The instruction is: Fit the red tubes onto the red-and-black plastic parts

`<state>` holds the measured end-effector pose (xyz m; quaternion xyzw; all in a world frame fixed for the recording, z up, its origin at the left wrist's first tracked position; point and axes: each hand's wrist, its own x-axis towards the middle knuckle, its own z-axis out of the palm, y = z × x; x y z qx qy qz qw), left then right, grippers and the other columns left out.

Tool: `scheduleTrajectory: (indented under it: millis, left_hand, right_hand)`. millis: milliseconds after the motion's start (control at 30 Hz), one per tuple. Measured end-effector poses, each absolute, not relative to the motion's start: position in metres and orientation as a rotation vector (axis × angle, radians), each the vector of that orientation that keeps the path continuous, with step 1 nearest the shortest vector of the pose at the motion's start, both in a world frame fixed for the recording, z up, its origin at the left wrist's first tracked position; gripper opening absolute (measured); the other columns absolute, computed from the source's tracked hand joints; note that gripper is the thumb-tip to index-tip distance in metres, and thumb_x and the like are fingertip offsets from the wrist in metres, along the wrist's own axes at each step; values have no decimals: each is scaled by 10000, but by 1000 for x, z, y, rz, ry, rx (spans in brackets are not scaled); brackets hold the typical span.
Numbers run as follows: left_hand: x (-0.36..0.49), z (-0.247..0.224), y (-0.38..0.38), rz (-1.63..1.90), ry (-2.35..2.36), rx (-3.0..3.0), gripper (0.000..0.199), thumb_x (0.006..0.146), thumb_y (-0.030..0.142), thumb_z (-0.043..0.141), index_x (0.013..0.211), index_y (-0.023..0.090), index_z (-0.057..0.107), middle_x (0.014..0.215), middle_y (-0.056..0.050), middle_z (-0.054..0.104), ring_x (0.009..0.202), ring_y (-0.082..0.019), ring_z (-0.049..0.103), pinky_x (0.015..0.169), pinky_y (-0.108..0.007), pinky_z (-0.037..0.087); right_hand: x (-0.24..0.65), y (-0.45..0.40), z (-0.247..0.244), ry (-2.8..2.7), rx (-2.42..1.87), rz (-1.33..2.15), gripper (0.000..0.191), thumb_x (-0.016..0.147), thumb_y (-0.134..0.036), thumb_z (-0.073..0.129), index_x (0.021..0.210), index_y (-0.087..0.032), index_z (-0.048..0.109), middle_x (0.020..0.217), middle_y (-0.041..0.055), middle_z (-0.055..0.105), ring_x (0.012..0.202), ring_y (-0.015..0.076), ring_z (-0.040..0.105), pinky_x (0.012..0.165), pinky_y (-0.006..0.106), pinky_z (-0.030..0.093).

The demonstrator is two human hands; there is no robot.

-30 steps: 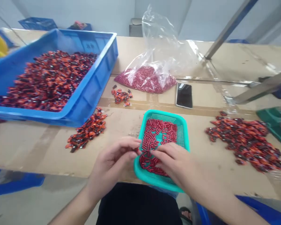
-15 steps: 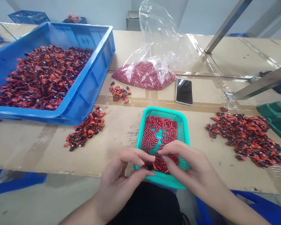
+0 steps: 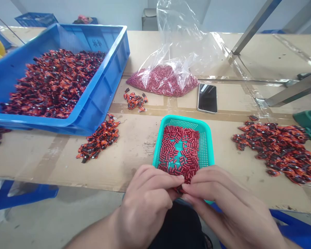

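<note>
Over the near edge of the teal basket (image 3: 209,155), my two hands meet fingertip to fingertip. My left hand (image 3: 150,200) is closed, pinching a small black-and-orange part (image 3: 180,189) that is mostly covered by fingers. My right hand (image 3: 223,197) is closed too, its thumb and forefinger pressed against the same spot; what they grip is hidden. Many short red tubes (image 3: 168,141) lie inside the basket, with its mesh floor showing between them.
A blue crate (image 3: 103,81) full of black-and-orange parts stands at the left. Loose heaps of them lie on the left (image 3: 100,140) and right (image 3: 280,148). Behind the basket are a clear bag of red tubes (image 3: 163,81) and a phone (image 3: 207,98). Metal legs (image 3: 256,27) rise at the right.
Both hands have moved down and closed in together at the basket's near edge. The left hand has turned so that its back shows, and its part is now mostly hidden. The view has shifted slightly.
</note>
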<state>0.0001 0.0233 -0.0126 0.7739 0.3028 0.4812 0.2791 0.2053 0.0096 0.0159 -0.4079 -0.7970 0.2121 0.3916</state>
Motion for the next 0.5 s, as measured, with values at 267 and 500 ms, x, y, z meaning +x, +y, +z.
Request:
scheduleTrajectory:
  millis: [267,500]
  left_hand:
    - [8,-8,-13,1263,1137,2088,335,1071,171,481,1345,256,654,1081,-74,819,886,-254,800,777,-407,651]
    - [17,-10,19,1363,568,2315,441,1095,186,320,1494,41,438,1048,-175,814,918,-290,814,661,-389,636]
  right_hand:
    - [208,10,15,-1896,-1061,1146,260,1052,-338,628,1310,-316,612,1070,9,763,938,151,763,797,193,643]
    - [212,-4,-6,-1942,-1043,955,317,1055,-355,568,1343,-303,691,1080,79,784,929,254,779,751,270,674]
